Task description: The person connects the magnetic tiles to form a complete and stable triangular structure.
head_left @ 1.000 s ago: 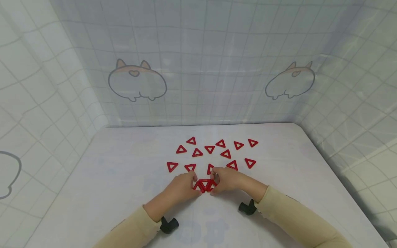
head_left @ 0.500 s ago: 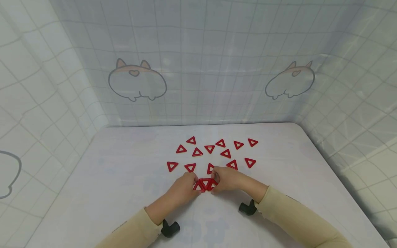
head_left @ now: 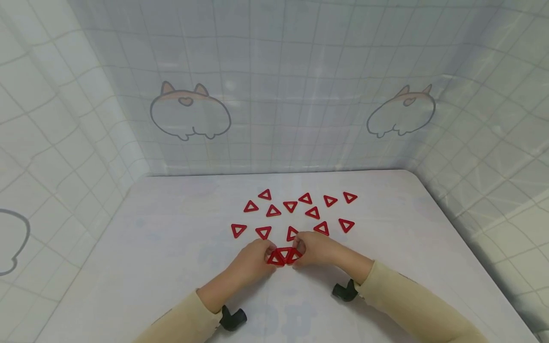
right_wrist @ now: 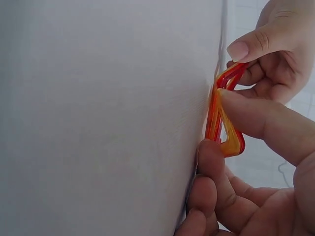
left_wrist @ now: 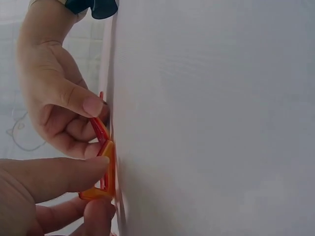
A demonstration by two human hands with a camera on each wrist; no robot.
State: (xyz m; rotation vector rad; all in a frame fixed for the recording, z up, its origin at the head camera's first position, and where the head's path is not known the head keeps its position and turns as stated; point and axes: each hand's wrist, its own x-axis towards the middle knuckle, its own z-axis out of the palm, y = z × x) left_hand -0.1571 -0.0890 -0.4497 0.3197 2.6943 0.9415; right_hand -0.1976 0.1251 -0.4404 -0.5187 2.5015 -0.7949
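Three red translucent triangle frames sit side by side between my hands in the head view: a left triangle (head_left: 270, 261), an upside-down middle triangle (head_left: 283, 249) and a right triangle (head_left: 289, 259). My left hand (head_left: 253, 259) pinches the left one between thumb and fingers. On the other side, my right hand (head_left: 316, 247) grips the right one the same way. Seen from the left wrist, the left triangle (left_wrist: 112, 169) looks orange-red and stands tilted up from the table. The right triangle (right_wrist: 231, 146) is likewise tilted in the right wrist view, its corner under my right thumb.
Several loose red triangles lie scattered beyond my hands, among them one at the left (head_left: 238, 230), one at the right (head_left: 346, 225) and one partly behind my right fingers (head_left: 291, 233). The white table (head_left: 171, 228) meets grid-patterned curtains (head_left: 274, 105) at the back and sides.
My left fingers have shifted slightly on the left triangle, which now shows more fully beside the middle one. My right hand and the loose triangles have stayed nearly still.
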